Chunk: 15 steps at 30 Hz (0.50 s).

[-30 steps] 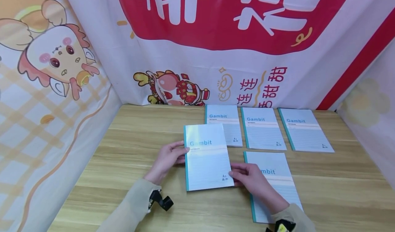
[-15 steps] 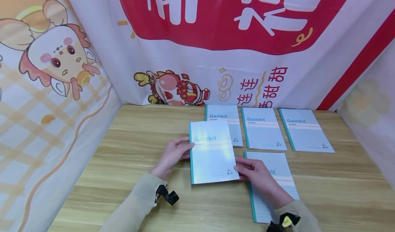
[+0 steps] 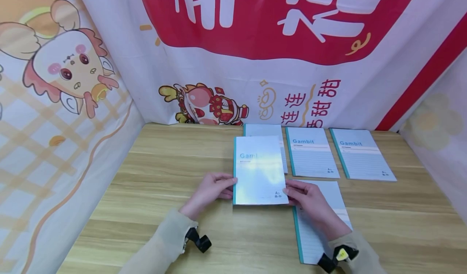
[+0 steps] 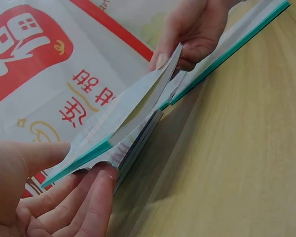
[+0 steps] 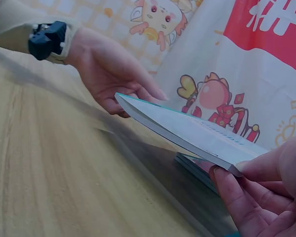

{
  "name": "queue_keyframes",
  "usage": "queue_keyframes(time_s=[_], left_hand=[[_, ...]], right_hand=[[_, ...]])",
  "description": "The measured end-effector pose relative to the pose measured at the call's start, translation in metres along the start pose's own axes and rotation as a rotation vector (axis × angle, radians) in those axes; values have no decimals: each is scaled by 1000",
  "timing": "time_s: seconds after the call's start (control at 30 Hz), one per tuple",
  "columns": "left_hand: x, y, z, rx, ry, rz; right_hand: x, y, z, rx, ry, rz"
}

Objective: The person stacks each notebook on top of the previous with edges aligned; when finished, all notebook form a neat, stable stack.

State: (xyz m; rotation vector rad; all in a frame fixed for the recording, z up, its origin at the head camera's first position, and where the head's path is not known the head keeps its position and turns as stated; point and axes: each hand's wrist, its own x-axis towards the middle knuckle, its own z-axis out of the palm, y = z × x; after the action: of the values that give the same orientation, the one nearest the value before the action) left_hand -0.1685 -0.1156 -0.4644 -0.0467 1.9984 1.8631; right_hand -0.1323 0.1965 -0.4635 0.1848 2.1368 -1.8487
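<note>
Head view: I see left hand (image 3: 211, 191) and right hand (image 3: 311, 204) pinching one notebook (image 3: 260, 172) by opposite edges, probably for balance.
Notebook: above the tabletop (image 3: 153, 180), partly hiding the leftmost back-edge notebook (image 3: 262, 130).

Free tabletop (image 3: 157, 160) left (5 notebooks (image 3: 260, 174) rightward)

I see the notebook (image 3: 260, 172) held clear of the desk (image 3: 175, 148), front cover up, teal spine to the left in my head view. Its cover is pale bluish white, and glare washes out part of the blue lettering, leaving "Gam" readable; a small dark mark sits low at the right. On my left-wrist feed, its pages part slightly along the bottom edge.
</note>
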Motion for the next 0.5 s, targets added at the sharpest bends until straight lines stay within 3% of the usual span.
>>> queue_keyframes(time_s=[0.27, 0.5], left_hand=[[-8, 2, 5, 24, -53, 21], [-3, 2, 7, 42, -64, 63]], right_hand=[[11, -2, -8, -2, 39, 36], [18, -4, -12, -4, 46, 66]])
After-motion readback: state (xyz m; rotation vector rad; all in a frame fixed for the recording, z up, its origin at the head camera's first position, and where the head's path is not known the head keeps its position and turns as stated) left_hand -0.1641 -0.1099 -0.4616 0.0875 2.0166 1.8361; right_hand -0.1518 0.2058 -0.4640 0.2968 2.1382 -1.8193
